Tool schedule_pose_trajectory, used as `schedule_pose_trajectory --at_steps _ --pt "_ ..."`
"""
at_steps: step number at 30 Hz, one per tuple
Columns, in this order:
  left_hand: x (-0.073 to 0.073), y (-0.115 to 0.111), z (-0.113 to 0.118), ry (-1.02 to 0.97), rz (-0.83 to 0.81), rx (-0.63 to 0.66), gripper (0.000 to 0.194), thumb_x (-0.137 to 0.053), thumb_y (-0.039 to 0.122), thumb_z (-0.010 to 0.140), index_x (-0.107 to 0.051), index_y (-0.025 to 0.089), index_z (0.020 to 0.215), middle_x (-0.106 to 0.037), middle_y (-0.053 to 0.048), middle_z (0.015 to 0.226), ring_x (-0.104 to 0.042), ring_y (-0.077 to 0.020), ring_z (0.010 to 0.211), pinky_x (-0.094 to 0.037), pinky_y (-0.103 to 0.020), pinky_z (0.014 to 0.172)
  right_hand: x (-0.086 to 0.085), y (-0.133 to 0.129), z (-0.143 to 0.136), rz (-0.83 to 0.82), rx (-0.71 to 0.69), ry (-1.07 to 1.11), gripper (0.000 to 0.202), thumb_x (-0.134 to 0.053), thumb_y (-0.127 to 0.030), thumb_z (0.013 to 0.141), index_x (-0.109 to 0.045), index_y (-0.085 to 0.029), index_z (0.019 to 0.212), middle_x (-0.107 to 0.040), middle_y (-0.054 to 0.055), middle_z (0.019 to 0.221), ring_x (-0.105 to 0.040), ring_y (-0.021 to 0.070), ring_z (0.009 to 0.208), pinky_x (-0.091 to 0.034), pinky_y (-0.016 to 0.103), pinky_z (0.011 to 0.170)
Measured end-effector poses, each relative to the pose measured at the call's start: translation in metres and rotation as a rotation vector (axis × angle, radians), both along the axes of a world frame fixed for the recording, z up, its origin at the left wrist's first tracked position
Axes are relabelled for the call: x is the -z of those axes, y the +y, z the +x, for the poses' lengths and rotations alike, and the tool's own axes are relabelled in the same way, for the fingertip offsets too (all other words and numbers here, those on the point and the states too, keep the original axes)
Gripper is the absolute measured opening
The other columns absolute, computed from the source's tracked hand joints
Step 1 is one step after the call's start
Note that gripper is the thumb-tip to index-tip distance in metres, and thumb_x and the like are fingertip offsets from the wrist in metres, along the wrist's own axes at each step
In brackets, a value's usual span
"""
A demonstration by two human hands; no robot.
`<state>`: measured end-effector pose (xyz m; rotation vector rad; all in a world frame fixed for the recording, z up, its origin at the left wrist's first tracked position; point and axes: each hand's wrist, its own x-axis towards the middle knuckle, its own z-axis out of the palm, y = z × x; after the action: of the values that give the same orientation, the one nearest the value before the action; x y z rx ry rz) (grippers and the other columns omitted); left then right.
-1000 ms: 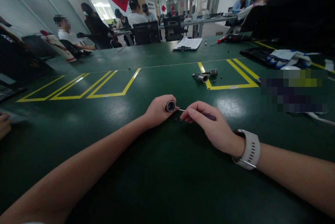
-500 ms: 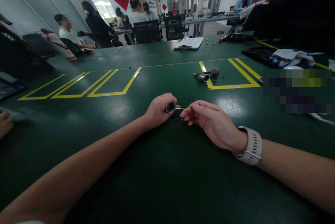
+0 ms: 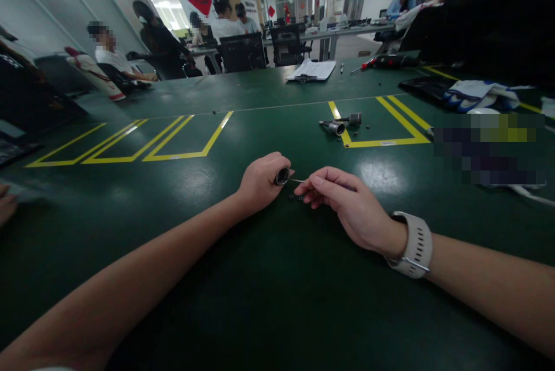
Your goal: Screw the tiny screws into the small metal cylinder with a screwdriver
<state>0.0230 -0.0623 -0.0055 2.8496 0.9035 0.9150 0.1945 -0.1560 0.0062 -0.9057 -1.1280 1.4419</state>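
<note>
- Your right hand [image 3: 353, 209] has its thumb and fingers pinched around a slim tool [image 3: 298, 181], whose thin shaft points toward your other hand.
- Your left hand [image 3: 261, 186] is curled closed around a metal cylinder [image 3: 282, 176], its round open end facing you.
- The shaft's tip ends at the cylinder's right side, by your left fingertips; you cannot tell whether it touches.
- Two small rings [image 3: 300, 199] lie on the green table [image 3: 260, 290], just below the gap between your hands.
- A pale watch [image 3: 416, 244] circles your right wrist.
- Farther off, two more cylinders [image 3: 336, 128] lie together by the yellow tape [image 3: 390, 143].
- Beyond them sits a clipboard [image 3: 313, 70]; gloves [image 3: 481, 95] lie to the right.
</note>
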Motion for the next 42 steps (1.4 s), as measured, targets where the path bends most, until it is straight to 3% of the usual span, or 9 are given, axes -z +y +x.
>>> schedule_pose_trajectory --at_steps 12,20,24,36,42 --pt "0.0 0.0026 -0.0018 -0.145 -0.07 0.105 0.021 -0.054 0.023 0.082 -0.042 0.018 0.066 -0.046 0.003 0.064 -0.043 -0.0092 0.057 -0.033 -0.022 0.053 0.0004 0.0063 0.0077 -0.125 -0.114 0.227 0.015 -0.051 -0.027 0.087 -0.062 -0.019 0.082 -0.068 0.004 0.093 -0.057 0.0128 0.074 -0.042 0.028 0.068" --pt "0.0003 0.0024 -0.0009 -0.079 -0.019 0.06 0.018 -0.053 0.02 0.082 -0.045 0.017 0.067 -0.045 0.003 0.064 -0.042 -0.0093 0.057 -0.033 -0.022 0.053 -0.0012 0.0019 0.0007 -0.035 0.014 0.108 0.013 -0.053 -0.026 0.083 -0.062 -0.018 0.077 -0.067 0.004 0.085 -0.056 0.0138 0.07 -0.041 0.029 0.065" --pt "0.0011 0.001 -0.001 -0.006 0.014 0.014 0.017 -0.051 0.018 0.083 -0.046 0.016 0.067 -0.044 0.002 0.064 -0.043 -0.0099 0.058 -0.032 -0.022 0.053 -0.0014 0.0007 -0.0005 -0.034 0.009 0.029 0.015 -0.053 -0.026 0.084 -0.063 -0.018 0.077 -0.067 0.004 0.085 -0.056 0.0139 0.071 -0.041 0.03 0.066" --pt "-0.0008 0.0027 -0.0008 -0.188 -0.072 0.127 0.022 -0.058 0.021 0.08 -0.042 0.017 0.065 -0.042 0.005 0.062 -0.039 -0.0078 0.055 -0.032 -0.021 0.051 0.0019 0.0078 0.008 -0.085 -0.101 0.206 0.016 -0.05 -0.027 0.087 -0.062 -0.018 0.081 -0.068 0.004 0.089 -0.056 0.0127 0.071 -0.041 0.028 0.067" --pt "0.0007 0.0036 -0.0009 -0.172 -0.054 0.092 0.021 -0.057 0.02 0.08 -0.042 0.017 0.065 -0.042 0.005 0.062 -0.04 -0.0081 0.055 -0.032 -0.021 0.052 0.0022 0.0067 0.0051 -0.064 -0.046 0.195 0.014 -0.052 -0.026 0.086 -0.062 -0.018 0.08 -0.068 0.003 0.086 -0.056 0.0127 0.07 -0.041 0.028 0.065"
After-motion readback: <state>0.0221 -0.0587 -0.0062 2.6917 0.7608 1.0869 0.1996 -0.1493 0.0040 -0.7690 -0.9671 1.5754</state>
